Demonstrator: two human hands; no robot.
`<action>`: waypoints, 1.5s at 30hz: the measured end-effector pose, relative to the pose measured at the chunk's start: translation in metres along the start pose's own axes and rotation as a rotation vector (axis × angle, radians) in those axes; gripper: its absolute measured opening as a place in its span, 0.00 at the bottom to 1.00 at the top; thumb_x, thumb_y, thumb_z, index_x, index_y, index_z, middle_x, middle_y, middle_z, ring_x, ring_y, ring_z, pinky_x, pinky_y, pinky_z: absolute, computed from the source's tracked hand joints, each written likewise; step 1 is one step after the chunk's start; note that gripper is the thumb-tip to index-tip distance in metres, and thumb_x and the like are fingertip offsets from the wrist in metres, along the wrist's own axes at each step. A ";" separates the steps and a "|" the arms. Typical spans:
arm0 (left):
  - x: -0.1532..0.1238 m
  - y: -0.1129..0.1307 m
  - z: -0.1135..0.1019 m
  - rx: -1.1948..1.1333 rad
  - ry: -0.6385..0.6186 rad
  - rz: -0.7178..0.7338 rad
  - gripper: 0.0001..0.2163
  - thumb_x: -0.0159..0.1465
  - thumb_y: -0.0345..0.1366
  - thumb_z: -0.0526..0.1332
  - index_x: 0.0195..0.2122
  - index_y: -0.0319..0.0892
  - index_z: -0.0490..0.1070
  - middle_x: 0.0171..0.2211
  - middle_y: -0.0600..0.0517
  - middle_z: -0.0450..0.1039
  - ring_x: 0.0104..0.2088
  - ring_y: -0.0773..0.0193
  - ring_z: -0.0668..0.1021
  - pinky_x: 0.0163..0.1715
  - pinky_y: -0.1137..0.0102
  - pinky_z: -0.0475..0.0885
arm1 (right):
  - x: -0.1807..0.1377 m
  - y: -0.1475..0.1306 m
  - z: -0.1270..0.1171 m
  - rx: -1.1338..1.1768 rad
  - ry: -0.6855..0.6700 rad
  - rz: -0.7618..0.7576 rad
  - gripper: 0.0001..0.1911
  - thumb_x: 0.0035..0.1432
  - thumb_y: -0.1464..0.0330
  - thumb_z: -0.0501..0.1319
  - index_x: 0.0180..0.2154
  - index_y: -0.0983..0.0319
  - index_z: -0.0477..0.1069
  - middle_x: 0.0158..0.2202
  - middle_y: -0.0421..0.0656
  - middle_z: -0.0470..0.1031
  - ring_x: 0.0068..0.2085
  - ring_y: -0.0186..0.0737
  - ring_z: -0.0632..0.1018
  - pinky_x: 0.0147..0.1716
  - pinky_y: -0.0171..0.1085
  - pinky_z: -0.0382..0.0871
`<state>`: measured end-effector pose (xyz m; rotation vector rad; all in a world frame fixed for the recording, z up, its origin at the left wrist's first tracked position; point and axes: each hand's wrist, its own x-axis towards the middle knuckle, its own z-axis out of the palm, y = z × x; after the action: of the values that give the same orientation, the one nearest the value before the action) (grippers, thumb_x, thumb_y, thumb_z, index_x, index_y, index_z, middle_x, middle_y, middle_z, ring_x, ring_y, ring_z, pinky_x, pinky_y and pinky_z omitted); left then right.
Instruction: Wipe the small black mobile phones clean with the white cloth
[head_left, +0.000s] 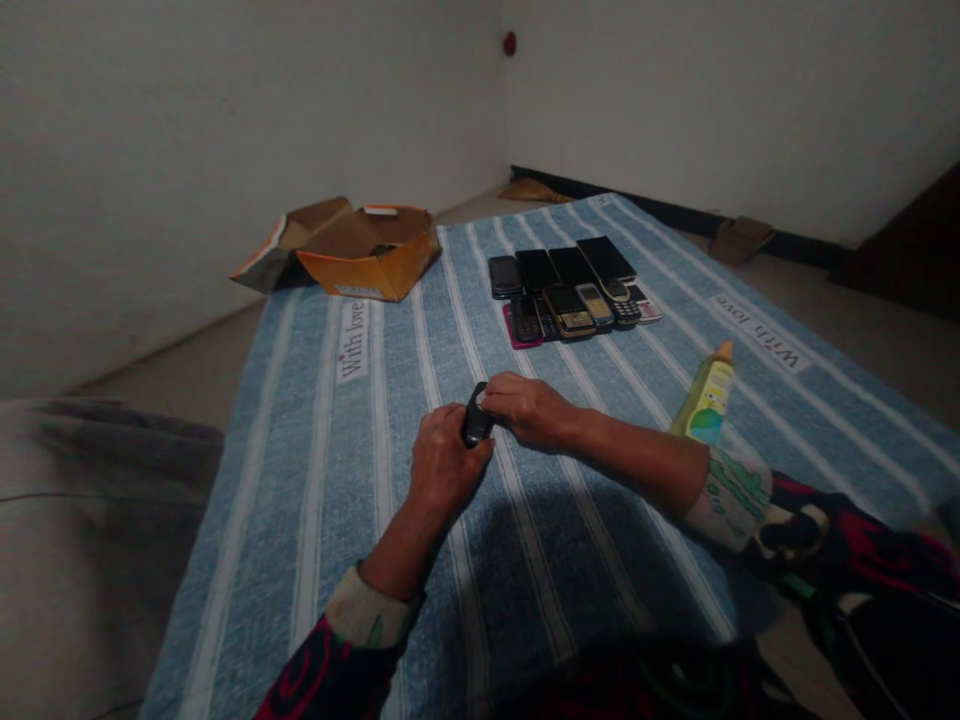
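Note:
Above the middle of the striped cloth, my left hand [444,458] is closed around the lower part of a small dark mobile phone [477,424]. My right hand [526,408] reaches in from the right with its fingers pressed together at the phone's upper end. Something small and whitish shows under those fingertips, too little of it to name. Further back, several mobile phones [535,270] lie close together in two rough rows, some with keypads and some with large dark screens.
A blue-and-white striped cloth [337,540] covers the table. An orange cardboard box [367,275] with its flap raised stands at the back left. A yellow-green bottle [706,400] with a tan nozzle lies beyond my right forearm. Walls meet behind the table.

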<state>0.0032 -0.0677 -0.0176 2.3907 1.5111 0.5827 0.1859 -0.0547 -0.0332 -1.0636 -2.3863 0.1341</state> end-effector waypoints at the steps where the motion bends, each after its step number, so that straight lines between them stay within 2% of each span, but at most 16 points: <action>1: 0.000 0.000 0.000 -0.001 0.000 -0.008 0.09 0.56 0.33 0.63 0.38 0.40 0.73 0.41 0.45 0.76 0.45 0.51 0.76 0.49 0.57 0.72 | 0.001 0.001 0.000 0.016 0.008 0.028 0.11 0.63 0.78 0.53 0.38 0.63 0.73 0.38 0.46 0.73 0.43 0.42 0.71 0.41 0.38 0.66; 5: -0.003 -0.001 0.000 -0.010 -0.015 -0.024 0.10 0.55 0.32 0.64 0.39 0.40 0.72 0.41 0.45 0.75 0.46 0.52 0.75 0.50 0.58 0.71 | 0.005 0.009 -0.001 0.030 0.001 0.186 0.11 0.60 0.80 0.55 0.35 0.65 0.75 0.39 0.47 0.73 0.42 0.41 0.72 0.41 0.37 0.67; 7: -0.005 -0.002 0.001 -0.017 -0.004 -0.029 0.11 0.55 0.32 0.65 0.40 0.39 0.71 0.42 0.45 0.75 0.46 0.52 0.75 0.50 0.59 0.71 | 0.006 0.006 0.000 0.017 -0.009 0.209 0.11 0.59 0.80 0.55 0.33 0.65 0.75 0.39 0.48 0.73 0.42 0.41 0.73 0.41 0.37 0.67; 11: -0.007 -0.005 0.005 -0.024 0.038 -0.043 0.13 0.54 0.32 0.67 0.41 0.39 0.70 0.42 0.45 0.74 0.46 0.53 0.75 0.49 0.60 0.71 | 0.007 -0.011 0.004 -0.027 0.001 0.099 0.09 0.61 0.78 0.56 0.32 0.65 0.74 0.41 0.49 0.72 0.45 0.43 0.72 0.41 0.37 0.68; 14: -0.008 -0.005 0.005 -0.014 0.046 -0.068 0.13 0.54 0.33 0.68 0.40 0.39 0.70 0.42 0.45 0.73 0.46 0.53 0.75 0.49 0.60 0.71 | 0.008 -0.014 0.006 -0.051 -0.008 -0.014 0.09 0.63 0.76 0.56 0.33 0.64 0.73 0.40 0.48 0.72 0.45 0.43 0.71 0.40 0.37 0.68; 20: -0.011 0.000 -0.003 0.121 -0.006 -0.168 0.11 0.56 0.40 0.68 0.35 0.40 0.71 0.39 0.45 0.72 0.46 0.49 0.74 0.44 0.59 0.72 | 0.010 -0.001 0.006 -0.097 0.025 0.030 0.09 0.62 0.79 0.56 0.35 0.64 0.73 0.37 0.46 0.72 0.42 0.42 0.71 0.38 0.36 0.66; 23: -0.012 0.001 -0.003 0.164 0.000 -0.184 0.10 0.58 0.42 0.66 0.32 0.41 0.71 0.39 0.45 0.72 0.46 0.49 0.74 0.43 0.59 0.73 | 0.015 -0.010 0.010 -0.077 0.041 -0.047 0.08 0.63 0.76 0.57 0.33 0.63 0.72 0.38 0.46 0.72 0.43 0.41 0.71 0.38 0.36 0.66; 28: -0.013 -0.003 0.003 0.149 0.081 -0.181 0.05 0.59 0.36 0.64 0.31 0.41 0.71 0.35 0.46 0.71 0.43 0.51 0.75 0.43 0.60 0.72 | 0.035 -0.023 0.014 -0.027 -0.075 -0.171 0.08 0.62 0.75 0.58 0.31 0.64 0.73 0.34 0.45 0.71 0.39 0.40 0.70 0.35 0.36 0.63; 33: -0.013 -0.008 0.009 0.098 0.162 -0.133 0.05 0.57 0.32 0.64 0.33 0.41 0.69 0.36 0.46 0.71 0.43 0.51 0.74 0.44 0.59 0.73 | 0.053 -0.012 0.003 -0.101 -0.215 -0.095 0.07 0.59 0.76 0.60 0.31 0.65 0.75 0.32 0.46 0.73 0.36 0.41 0.71 0.35 0.38 0.61; 38: -0.017 -0.008 0.011 0.106 0.271 0.005 0.09 0.55 0.27 0.62 0.37 0.42 0.69 0.40 0.44 0.71 0.44 0.50 0.72 0.44 0.56 0.73 | 0.063 -0.011 -0.008 -0.218 -0.327 0.039 0.08 0.55 0.79 0.60 0.32 0.66 0.77 0.35 0.48 0.75 0.36 0.42 0.72 0.34 0.37 0.60; 43: -0.019 -0.009 0.012 0.137 0.318 0.079 0.09 0.58 0.25 0.59 0.39 0.42 0.68 0.39 0.44 0.70 0.41 0.51 0.71 0.41 0.56 0.73 | 0.061 -0.022 0.000 -0.143 -0.252 -0.064 0.08 0.59 0.76 0.59 0.32 0.66 0.77 0.31 0.47 0.74 0.36 0.42 0.71 0.35 0.38 0.61; 45: -0.019 -0.009 0.013 0.148 0.323 0.091 0.09 0.58 0.25 0.58 0.39 0.42 0.68 0.39 0.43 0.70 0.41 0.51 0.71 0.41 0.57 0.73 | 0.058 -0.019 0.001 -0.128 -0.215 -0.054 0.08 0.59 0.76 0.59 0.31 0.66 0.77 0.31 0.47 0.74 0.35 0.42 0.71 0.36 0.38 0.62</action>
<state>-0.0052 -0.0805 -0.0367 2.5856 1.6267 0.9483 0.1403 -0.0261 -0.0045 -1.0898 -2.6448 0.0810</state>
